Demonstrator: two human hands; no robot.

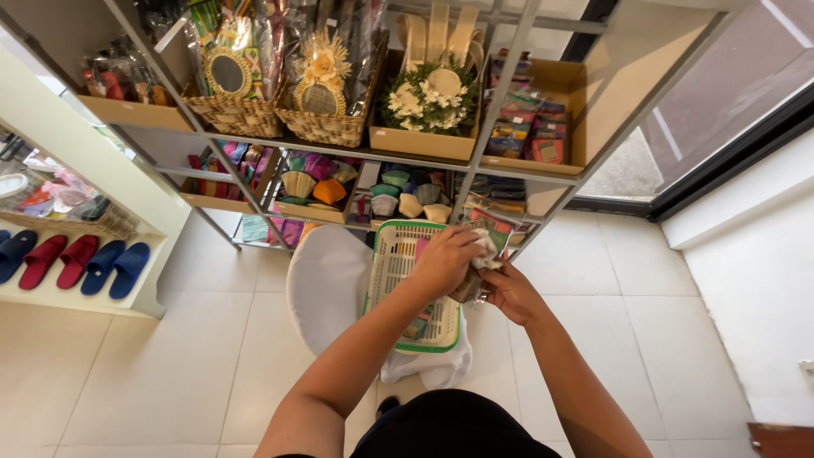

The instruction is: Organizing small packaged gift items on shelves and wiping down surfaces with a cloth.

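Observation:
My left hand (pixel 443 259) is closed on a crumpled white cloth (pixel 487 251) and presses it against a small clear-wrapped packet (pixel 471 287). My right hand (pixel 511 293) grips that packet from below. Both hands hover over a green-rimmed white plastic basket (pixel 392 257) holding a few small colourful items. The basket rests on a white round stool or seat (pixel 326 284) in front of a metal shelf unit.
The shelf unit (pixel 500 85) holds woven baskets (pixel 237 112), a box of white flowers (pixel 428 102), small colourful pouches (pixel 527 127) and woven caps. Slippers (pixel 76 261) line a low white shelf at the left. A glass door (pixel 721 93) stands at the right; the floor is pale tile.

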